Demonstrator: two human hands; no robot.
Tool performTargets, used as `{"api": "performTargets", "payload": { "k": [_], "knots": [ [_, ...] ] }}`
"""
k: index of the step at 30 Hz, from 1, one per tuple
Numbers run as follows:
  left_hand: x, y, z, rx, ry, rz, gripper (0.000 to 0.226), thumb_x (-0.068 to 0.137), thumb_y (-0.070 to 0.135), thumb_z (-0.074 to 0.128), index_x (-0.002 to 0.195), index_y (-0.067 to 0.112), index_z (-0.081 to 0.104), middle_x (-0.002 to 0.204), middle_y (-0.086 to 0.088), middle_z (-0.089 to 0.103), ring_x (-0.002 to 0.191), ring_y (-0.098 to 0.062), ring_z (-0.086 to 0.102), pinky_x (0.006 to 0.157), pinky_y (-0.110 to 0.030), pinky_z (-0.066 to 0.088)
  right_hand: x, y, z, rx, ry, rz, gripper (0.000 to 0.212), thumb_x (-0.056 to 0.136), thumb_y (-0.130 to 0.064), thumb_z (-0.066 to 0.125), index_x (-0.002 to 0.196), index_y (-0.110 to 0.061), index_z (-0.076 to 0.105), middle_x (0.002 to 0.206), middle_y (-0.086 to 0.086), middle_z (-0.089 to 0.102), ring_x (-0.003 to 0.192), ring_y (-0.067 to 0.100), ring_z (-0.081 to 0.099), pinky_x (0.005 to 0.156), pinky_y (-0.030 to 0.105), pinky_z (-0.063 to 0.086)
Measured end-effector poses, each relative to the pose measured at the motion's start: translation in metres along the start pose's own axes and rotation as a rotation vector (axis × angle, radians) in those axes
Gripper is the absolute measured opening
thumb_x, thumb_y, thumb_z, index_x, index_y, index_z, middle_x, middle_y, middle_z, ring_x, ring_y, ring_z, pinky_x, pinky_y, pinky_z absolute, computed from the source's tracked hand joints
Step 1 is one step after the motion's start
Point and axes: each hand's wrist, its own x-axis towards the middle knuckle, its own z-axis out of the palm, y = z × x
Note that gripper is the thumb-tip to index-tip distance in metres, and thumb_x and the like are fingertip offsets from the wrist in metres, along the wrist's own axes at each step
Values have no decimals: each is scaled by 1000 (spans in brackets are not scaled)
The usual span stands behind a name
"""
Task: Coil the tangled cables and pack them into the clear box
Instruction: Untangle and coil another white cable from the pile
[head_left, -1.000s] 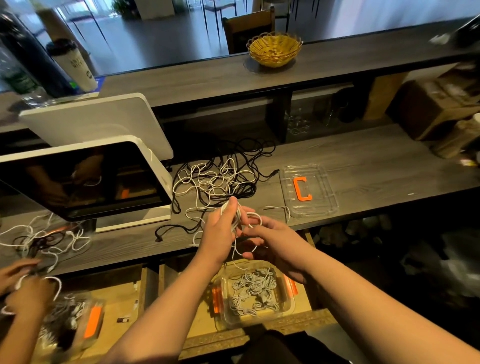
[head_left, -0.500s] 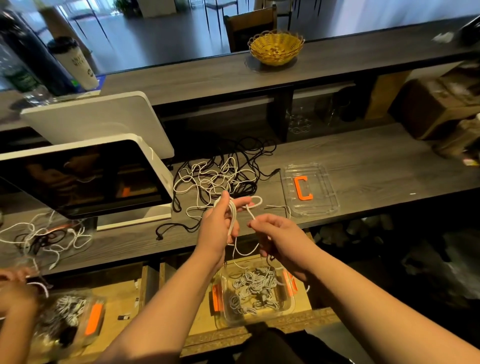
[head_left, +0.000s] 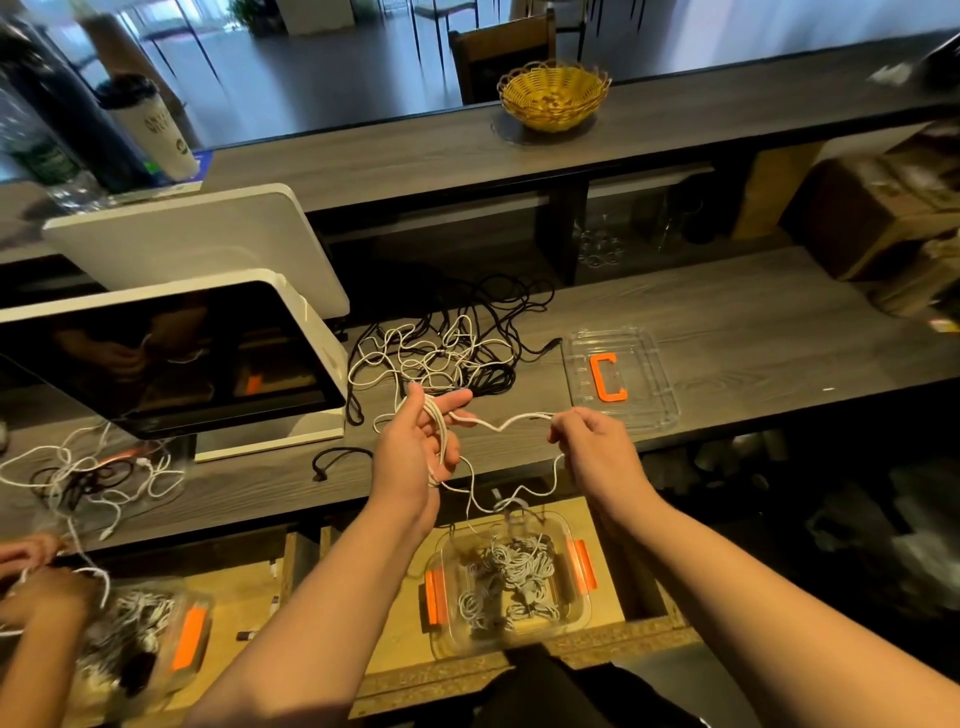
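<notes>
White cable (head_left: 511, 421) stretched between both hands over the front edge of the desk (head_left: 753, 332), and I'm watching it sag in a slight wave. Left hand (head_left: 415, 447) has several loops wound around its fingers, thumb and forefinger extended, the rest curled on the coil. Right hand (head_left: 589, 441) pinches the free run between curled fingers, well apart from the left. Slack drops down toward the clear box (head_left: 511, 582) below, which has orange latches and coiled white cables inside. Behind the hands, the tangled pile (head_left: 441, 353) of black and white cables lies on the desk, beside the clear lid (head_left: 621, 379).
</notes>
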Motion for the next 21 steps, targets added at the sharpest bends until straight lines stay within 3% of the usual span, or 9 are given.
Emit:
{"api": "performTargets", "payload": {
  "k": [3, 6, 9, 11, 13, 16, 19, 21],
  "knots": [
    [0, 2, -3, 56, -72, -23, 57, 106, 47, 31, 103, 10, 75, 85, -5, 71, 48, -10, 39, 46, -19, 28, 9, 4, -6, -267, -124, 48, 28, 98, -19, 52, 82, -6, 70, 65, 5, 53, 57, 14, 46, 54, 30, 39],
    [-2, 0, -1, 243, -168, -7, 58, 105, 48, 30, 109, 11, 74, 98, -10, 75, 47, -9, 42, 42, -18, 28, 10, 5, 0, -454, -139, -6, 20, 99, -20, 53, 101, -13, 71, 85, 0, 66, 79, 18, 62, 76, 37, 51],
    [-5, -2, 6, 431, -252, 15, 53, 105, 49, 29, 114, 18, 72, 98, -5, 77, 48, -11, 48, 44, -19, 30, 5, -4, 6, -254, -68, -141, 27, 102, -16, 45, 115, -22, 68, 100, -8, 67, 99, 16, 64, 82, 30, 51],
    [-5, -4, 8, 485, -282, 5, 51, 104, 50, 33, 114, 18, 72, 78, -5, 73, 47, -13, 49, 45, -21, 31, 2, -10, 7, -66, -154, -168, 28, 104, -18, 42, 109, -20, 69, 104, -2, 69, 102, 13, 63, 80, 25, 51],
    [-4, -4, 6, 485, -301, -24, 55, 97, 55, 39, 113, 13, 70, 67, -15, 64, 46, -15, 49, 43, -22, 34, 0, -12, 10, -15, -296, -146, 36, 106, -30, 39, 104, -11, 69, 95, 5, 71, 90, 15, 66, 76, 28, 54],
    [-1, -2, 4, 461, -354, -45, 60, 93, 56, 42, 108, 5, 70, 70, -25, 60, 43, -16, 52, 38, -19, 34, 0, -6, 11, 29, -440, -48, 53, 104, -46, 36, 102, 0, 64, 68, 6, 59, 60, 16, 57, 60, 26, 50],
    [1, 0, 2, 517, -341, -30, 59, 102, 50, 37, 106, 1, 70, 69, -25, 58, 42, -18, 51, 38, -19, 32, 3, 1, 7, -21, -432, -8, 54, 99, -53, 46, 103, -4, 65, 72, 5, 58, 63, 20, 54, 60, 29, 47],
    [3, 2, -3, 584, -322, -18, 59, 104, 49, 35, 103, 2, 70, 78, -21, 71, 53, -27, 56, 39, -20, 33, 5, 1, 6, -81, -387, -60, 41, 98, -45, 53, 97, -7, 68, 62, -6, 57, 54, 8, 50, 54, 20, 41]
  ]
}}
